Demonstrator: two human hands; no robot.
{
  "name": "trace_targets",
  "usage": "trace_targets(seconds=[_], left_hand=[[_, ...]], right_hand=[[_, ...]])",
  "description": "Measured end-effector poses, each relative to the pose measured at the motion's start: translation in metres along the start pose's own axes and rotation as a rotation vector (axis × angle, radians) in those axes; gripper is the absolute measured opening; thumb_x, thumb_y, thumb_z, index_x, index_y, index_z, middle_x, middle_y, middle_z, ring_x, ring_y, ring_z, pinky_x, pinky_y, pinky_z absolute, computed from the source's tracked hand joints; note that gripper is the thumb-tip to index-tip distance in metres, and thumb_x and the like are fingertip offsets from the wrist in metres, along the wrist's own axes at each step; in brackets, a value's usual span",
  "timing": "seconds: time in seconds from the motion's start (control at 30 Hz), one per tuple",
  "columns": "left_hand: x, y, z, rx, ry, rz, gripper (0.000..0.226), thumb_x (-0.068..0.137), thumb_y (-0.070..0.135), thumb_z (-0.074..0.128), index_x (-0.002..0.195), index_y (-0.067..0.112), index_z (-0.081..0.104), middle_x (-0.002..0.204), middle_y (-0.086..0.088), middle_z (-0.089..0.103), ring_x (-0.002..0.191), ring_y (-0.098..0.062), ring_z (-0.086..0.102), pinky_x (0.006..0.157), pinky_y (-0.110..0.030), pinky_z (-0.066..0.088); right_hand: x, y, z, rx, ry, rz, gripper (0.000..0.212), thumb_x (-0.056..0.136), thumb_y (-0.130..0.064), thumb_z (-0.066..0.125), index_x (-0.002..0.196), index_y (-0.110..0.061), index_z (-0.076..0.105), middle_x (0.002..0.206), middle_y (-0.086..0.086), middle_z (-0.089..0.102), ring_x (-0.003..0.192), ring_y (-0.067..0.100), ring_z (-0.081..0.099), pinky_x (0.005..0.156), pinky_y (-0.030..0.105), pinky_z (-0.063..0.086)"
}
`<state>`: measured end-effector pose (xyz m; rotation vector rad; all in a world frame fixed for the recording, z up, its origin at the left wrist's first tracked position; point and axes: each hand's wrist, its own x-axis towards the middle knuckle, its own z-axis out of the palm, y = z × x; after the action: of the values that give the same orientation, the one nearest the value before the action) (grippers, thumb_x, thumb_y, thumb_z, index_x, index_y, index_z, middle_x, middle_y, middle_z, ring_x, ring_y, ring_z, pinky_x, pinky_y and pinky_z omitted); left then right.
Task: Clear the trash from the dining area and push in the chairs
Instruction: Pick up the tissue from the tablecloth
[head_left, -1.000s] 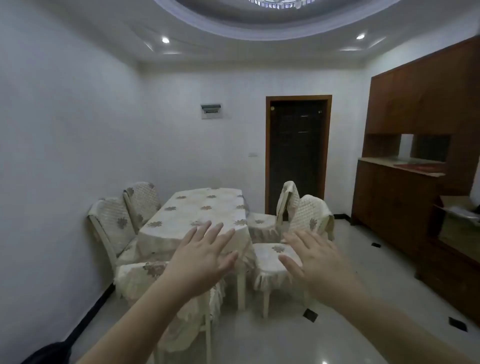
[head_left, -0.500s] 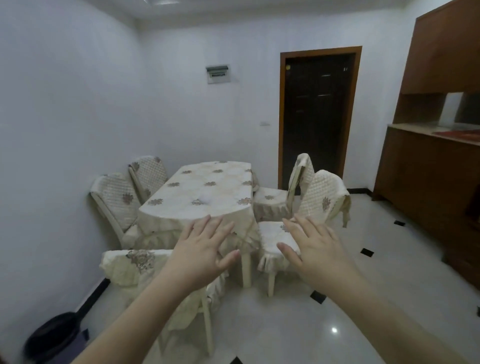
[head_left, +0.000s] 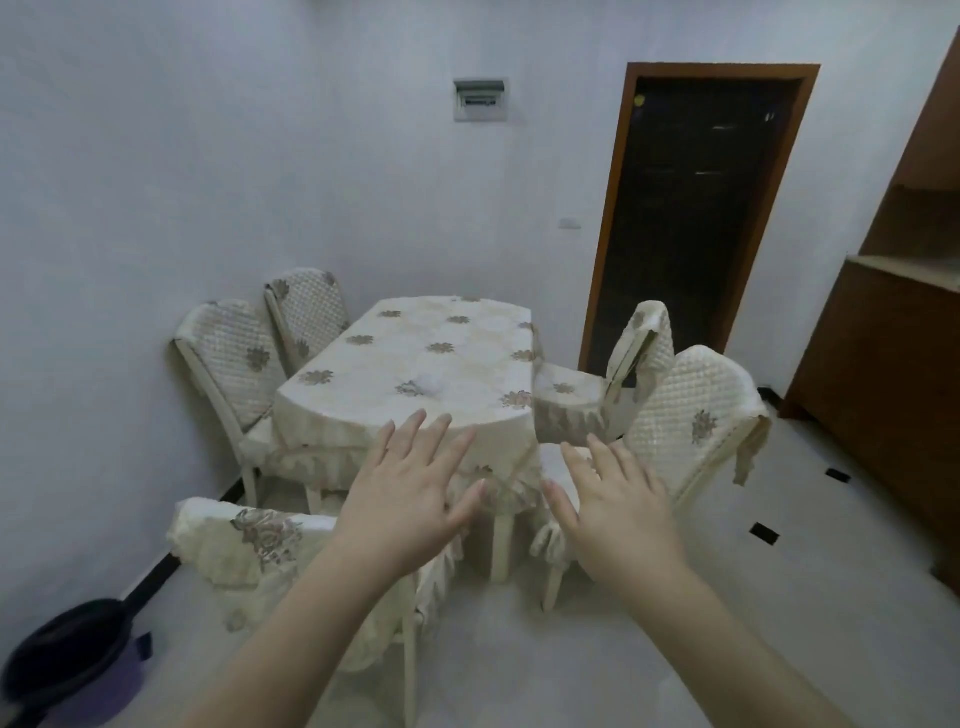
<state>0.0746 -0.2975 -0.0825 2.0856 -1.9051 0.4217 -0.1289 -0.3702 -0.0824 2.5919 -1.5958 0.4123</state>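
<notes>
You're holding your left hand (head_left: 405, 499) and right hand (head_left: 618, 512) out in front, fingers spread flat, gripping nothing. The table (head_left: 415, 364) is sitting just beyond both hands, with a small white wad (head_left: 432, 383) lying on it past your left fingertips. One chair (head_left: 249, 540) is standing under your left forearm; another (head_left: 696, 421) is pulled out beyond your right hand. A black bin (head_left: 67, 649) is sitting far left.
</notes>
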Motion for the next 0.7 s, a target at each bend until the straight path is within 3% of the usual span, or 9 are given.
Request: trace_targets(seconds=[0.2, 0.37, 0.47, 0.63, 0.7], left_hand=[[0.061, -0.05, 0.042, -0.001, -0.012, -0.031, 0.062, 0.092, 0.049, 0.012, 0.149, 0.03, 0.028, 0.154, -0.001, 0.033, 0.144, -0.023, 0.021, 0.118, -0.044, 0.011], [0.112, -0.075, 0.078, 0.016, -0.004, -0.034, 0.058, 0.092, 0.045, 0.026, 0.145, 0.025, 0.039, 0.145, -0.002, 0.046, 0.137, -0.025, 0.037, 0.112, -0.046, 0.028], [0.142, -0.085, 0.106, 0.013, -0.015, -0.036, 0.057, 0.091, 0.045, 0.028, 0.144, 0.025, 0.041, 0.145, -0.002, 0.046, 0.137, -0.024, 0.037, 0.111, -0.047, 0.029], [0.202, -0.094, 0.158, 0.026, -0.082, -0.04, 0.063, 0.09, 0.051, 0.017, 0.147, 0.03, 0.033, 0.152, 0.001, 0.036, 0.142, -0.022, 0.027, 0.115, -0.044, 0.019], [0.232, -0.1, 0.176, 0.05, -0.079, -0.059, 0.061, 0.09, 0.051, 0.022, 0.143, 0.028, 0.041, 0.147, -0.001, 0.044, 0.138, -0.024, 0.036, 0.112, -0.046, 0.027]], right_hand=[[0.074, -0.02, 0.035, -0.043, -0.032, -0.027, 0.094, 0.074, -0.069, -0.026, 0.149, -0.034, 0.018, 0.159, -0.001, 0.016, 0.145, 0.02, 0.011, 0.116, 0.039, 0.006], [0.138, -0.01, 0.053, 0.08, -0.129, -0.005, 0.062, 0.095, -0.06, 0.01, 0.15, -0.032, 0.017, 0.159, -0.002, 0.013, 0.145, 0.019, 0.009, 0.117, 0.038, 0.008], [0.174, 0.001, 0.071, 0.08, -0.132, 0.001, 0.061, 0.096, -0.058, 0.014, 0.15, -0.031, 0.017, 0.159, -0.001, 0.013, 0.145, 0.019, 0.009, 0.117, 0.038, 0.008], [0.24, 0.026, 0.108, 0.114, -0.155, -0.033, 0.061, 0.096, -0.059, 0.019, 0.15, -0.031, 0.017, 0.159, -0.001, 0.014, 0.145, 0.019, 0.008, 0.116, 0.037, 0.007], [0.273, 0.043, 0.12, 0.142, -0.152, -0.043, 0.061, 0.096, -0.059, 0.019, 0.15, -0.032, 0.015, 0.16, -0.002, 0.012, 0.146, 0.018, 0.007, 0.116, 0.037, 0.007]])
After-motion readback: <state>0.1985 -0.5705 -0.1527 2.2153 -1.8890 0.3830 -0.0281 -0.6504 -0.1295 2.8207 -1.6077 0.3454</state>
